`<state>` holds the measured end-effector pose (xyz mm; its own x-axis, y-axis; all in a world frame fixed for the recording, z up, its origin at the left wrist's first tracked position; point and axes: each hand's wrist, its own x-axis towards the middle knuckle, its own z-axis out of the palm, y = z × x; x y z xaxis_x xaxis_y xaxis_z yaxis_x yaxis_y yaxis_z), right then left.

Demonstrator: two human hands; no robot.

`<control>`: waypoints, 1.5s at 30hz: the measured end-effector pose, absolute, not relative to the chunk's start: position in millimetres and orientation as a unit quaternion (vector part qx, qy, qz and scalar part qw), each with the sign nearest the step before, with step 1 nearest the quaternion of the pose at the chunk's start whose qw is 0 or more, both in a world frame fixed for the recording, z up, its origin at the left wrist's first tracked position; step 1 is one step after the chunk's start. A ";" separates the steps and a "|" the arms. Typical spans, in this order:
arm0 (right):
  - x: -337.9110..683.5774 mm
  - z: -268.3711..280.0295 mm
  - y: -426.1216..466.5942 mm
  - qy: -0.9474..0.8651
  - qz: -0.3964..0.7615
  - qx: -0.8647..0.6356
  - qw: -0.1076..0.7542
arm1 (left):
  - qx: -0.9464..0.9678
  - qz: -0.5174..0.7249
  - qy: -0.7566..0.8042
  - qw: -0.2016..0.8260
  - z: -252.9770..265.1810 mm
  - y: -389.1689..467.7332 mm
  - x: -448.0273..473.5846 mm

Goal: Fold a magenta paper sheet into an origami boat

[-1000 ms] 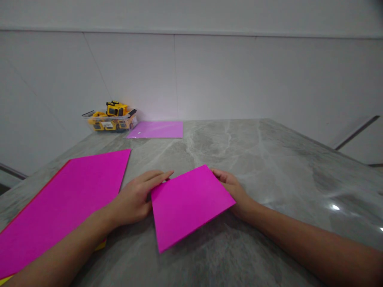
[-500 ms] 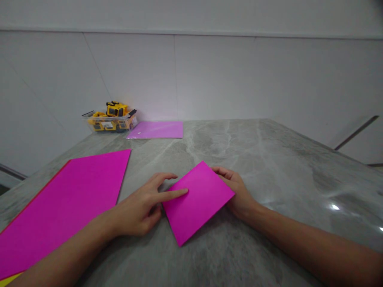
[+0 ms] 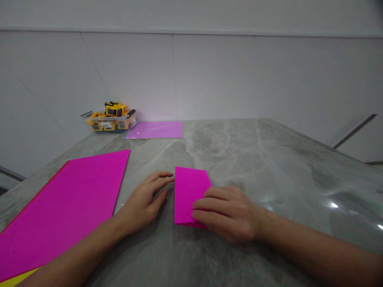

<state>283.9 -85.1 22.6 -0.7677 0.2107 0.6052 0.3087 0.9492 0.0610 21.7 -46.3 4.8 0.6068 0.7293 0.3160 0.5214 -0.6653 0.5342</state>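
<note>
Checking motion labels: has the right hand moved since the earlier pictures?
Yes: the right hand has shifted down the picture, farther from the lilac sheet.

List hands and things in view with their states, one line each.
Small pink paper: folded, layers slightly parted at near edge.
Right hand: fingers on the paper's right part, thumb hidden.
Left hand: fingers parted, by the paper's left edge, contact unclear.
Large pink sheet: lying flat.
Yellow sheet: mostly covered.
Purple sheet: lying flat.
Clear bin: open-topped, filled.
Yellow toy vehicles: heaped, top one wheels up.
</note>
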 end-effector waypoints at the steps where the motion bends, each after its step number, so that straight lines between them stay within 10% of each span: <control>1: 279.0 18.3 -83.8 -0.951 -0.059 -0.137 0.271 | 0.866 0.276 0.369 0.197 3.4 -44.7 21.1; 14: 289.7 4.1 -65.5 -0.952 0.112 -0.109 0.265 | 0.924 0.030 0.323 0.203 13.4 -55.8 23.4; 45: 271.8 -3.7 -66.7 -0.864 0.303 -0.218 0.337 | 0.917 -0.001 0.295 0.270 24.2 -67.8 27.6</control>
<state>271.8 -66.7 -3.7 -0.6774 0.5810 0.4512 0.1719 0.7214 -0.6708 27.6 -67.8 24.2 0.8265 0.5397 -0.1601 0.5404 -0.6809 0.4943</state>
